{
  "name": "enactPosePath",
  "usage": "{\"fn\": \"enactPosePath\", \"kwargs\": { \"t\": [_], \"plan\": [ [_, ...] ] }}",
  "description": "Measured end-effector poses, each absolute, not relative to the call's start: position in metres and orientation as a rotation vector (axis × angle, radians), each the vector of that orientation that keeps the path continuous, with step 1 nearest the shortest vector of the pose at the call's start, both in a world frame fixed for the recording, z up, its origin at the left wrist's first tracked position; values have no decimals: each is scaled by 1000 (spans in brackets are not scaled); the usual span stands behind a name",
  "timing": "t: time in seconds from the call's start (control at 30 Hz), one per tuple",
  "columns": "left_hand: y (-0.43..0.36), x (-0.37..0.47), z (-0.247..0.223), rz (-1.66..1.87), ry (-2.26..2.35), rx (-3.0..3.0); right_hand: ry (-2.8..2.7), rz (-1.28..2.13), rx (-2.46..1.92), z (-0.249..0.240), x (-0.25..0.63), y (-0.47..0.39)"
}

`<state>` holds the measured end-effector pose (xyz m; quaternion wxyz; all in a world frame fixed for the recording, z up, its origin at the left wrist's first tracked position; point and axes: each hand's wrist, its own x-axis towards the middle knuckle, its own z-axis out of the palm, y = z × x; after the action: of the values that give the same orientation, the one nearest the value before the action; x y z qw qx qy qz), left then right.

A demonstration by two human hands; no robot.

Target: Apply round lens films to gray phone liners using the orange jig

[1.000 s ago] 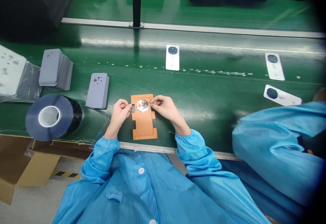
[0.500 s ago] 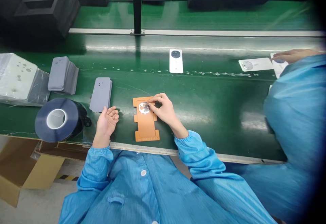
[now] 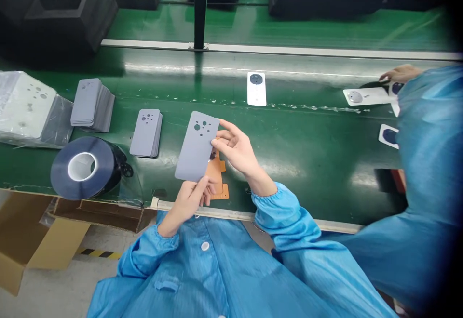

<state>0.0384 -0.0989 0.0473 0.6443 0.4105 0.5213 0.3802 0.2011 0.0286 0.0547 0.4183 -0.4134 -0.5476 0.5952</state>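
Both my hands hold one grey phone back panel (image 3: 193, 152) with round holes near its top. My left hand (image 3: 190, 196) pinches its lower edge, thumb on top. My right hand (image 3: 237, 149) grips the upper right edge between thumb and fingers. Under the panel lies an orange fixture plate (image 3: 219, 190), mostly hidden; a bit of a shiny disc shows beside the panel's edge. To the left stands a small stack of similar grey panels (image 3: 145, 135), with a taller grey stack (image 3: 88, 103) behind it.
At the left are a large tape roll (image 3: 83, 168) and a plastic-wrapped block of white panels (image 3: 27, 108). A white panel (image 3: 256, 91) with a dark disc lies ahead. On the right, a co-worker's hand (image 3: 401, 73) is near more white panels (image 3: 367, 96). Black foam trays (image 3: 70, 14) stand behind.
My left hand has taken a grey panel from the small stack and brought it right, over the orange fixture. My right hand has left the shiny disc and taken the panel's edge.
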Motion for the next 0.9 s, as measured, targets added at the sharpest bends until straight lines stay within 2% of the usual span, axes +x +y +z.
{"fn": "enactPosePath", "kwargs": {
  "t": [0.2, 0.33, 0.6, 0.9],
  "plan": [
    [-92, 24, 34, 811, 1653, 1800, -1359, 1280, -1140, 65, 245, 45],
    [-78, 17, 20, 694, 1783, 2096, -1322, 1179, -1138, 59, 278, 50],
    [-67, 21, 11, 638, 1894, 2108, -1301, 1152, -1154, 58, 291, 36],
    [-68, 12, 16, 801, 1845, 1893, -1429, 1228, -1127, 66, 267, 17]
  ]
}}
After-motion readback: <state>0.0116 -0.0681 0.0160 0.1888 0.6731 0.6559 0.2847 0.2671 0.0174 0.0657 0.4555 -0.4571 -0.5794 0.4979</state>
